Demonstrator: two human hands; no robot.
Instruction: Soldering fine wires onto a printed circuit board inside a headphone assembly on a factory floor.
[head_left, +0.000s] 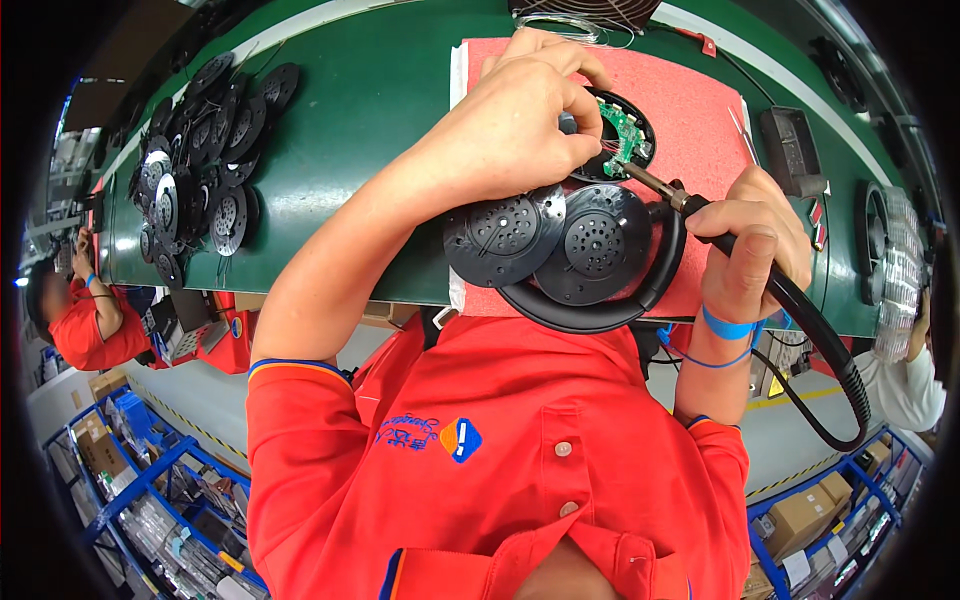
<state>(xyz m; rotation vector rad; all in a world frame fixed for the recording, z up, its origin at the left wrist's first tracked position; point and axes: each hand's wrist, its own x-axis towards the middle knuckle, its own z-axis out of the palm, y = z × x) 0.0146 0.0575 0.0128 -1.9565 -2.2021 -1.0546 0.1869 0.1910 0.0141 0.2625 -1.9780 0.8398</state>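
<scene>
A pen-shaped soldering iron (690, 205) is gripped in my right hand (755, 245), its metal tip at the lower edge of a green circuit board (628, 130). The board sits inside a round black headphone ear cup (651, 140). My left hand (530, 120) reaches over the cup's left side, thumb and forefinger pinched on thin wires (609, 148) that run toward the board. Just nearer to me lie two black perforated speaker discs (500, 232) (597, 245), resting against a padded black headband (600, 318).
A pink foam mat (690, 90) lies under the work on a green table (350, 110). Several black speaker discs (235, 130) are heaped at left. A dark tray (790, 150), clear stacked plastic (898, 270) and the iron's cable (850, 390) are at right. Coiled solder wire (570, 30) lies behind.
</scene>
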